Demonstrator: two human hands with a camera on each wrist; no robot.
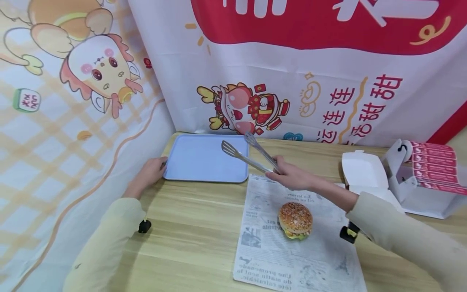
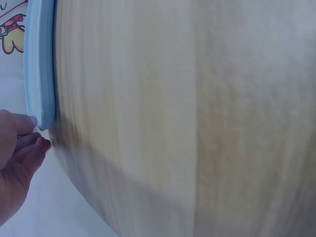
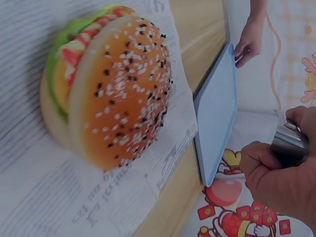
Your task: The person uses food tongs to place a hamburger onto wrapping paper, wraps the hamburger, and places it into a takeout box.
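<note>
A light blue tray [image 1: 206, 158] lies on the wooden table against the printed backdrop. My left hand [image 1: 149, 172] pinches the tray's left edge; in the left wrist view the thumb touches the corner of the tray [image 2: 40, 64] and the other fingers curl below. Metal tongs [image 1: 251, 162] with slotted ends are gripped in my right hand [image 1: 292, 175], their two arms spread apart above the tray's right side. A sesame-bun burger [image 1: 295, 219] sits on a sheet of newsprint paper [image 1: 332, 251], below and apart from the right hand.
An opened white takeaway box [image 1: 365, 168] stands to the right on the table [image 1: 193, 227]. Beside it is a white holder [image 1: 419, 194] with red printed packs [image 1: 435, 162]. Printed cloth hangs behind and along the left side.
</note>
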